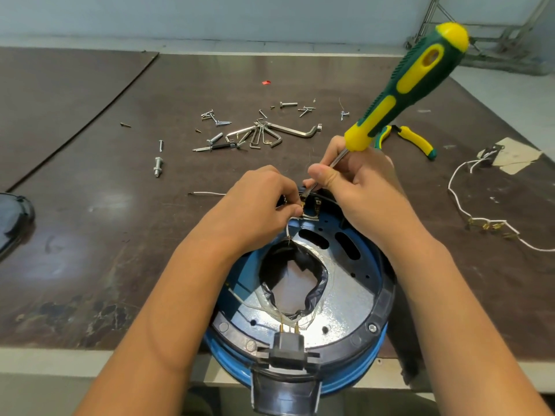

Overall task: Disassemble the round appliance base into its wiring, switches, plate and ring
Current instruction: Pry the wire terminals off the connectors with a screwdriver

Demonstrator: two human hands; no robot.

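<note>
The round appliance base [372, 340], blue-rimmed with a black ring and a shiny metal plate [339, 298], sits at the table's near edge. A black plug socket [288, 346] with brass pins is at its front. My right hand [357, 190] grips the metal shaft of a green and yellow screwdriver [414, 76], whose tip reaches the brass switch terminals [312, 204] at the far rim. My left hand [258, 202] pinches a white wire [289, 229] beside those terminals. The switch body is mostly hidden by my fingers.
Loose screws and bolts [216, 118] and a bundle of hex keys [270, 135] lie beyond the base. Yellow-handled pliers [417, 141] lie to the right, and a removed white wire harness [468, 217] farther right. A dark object [12, 220] sits at the left edge.
</note>
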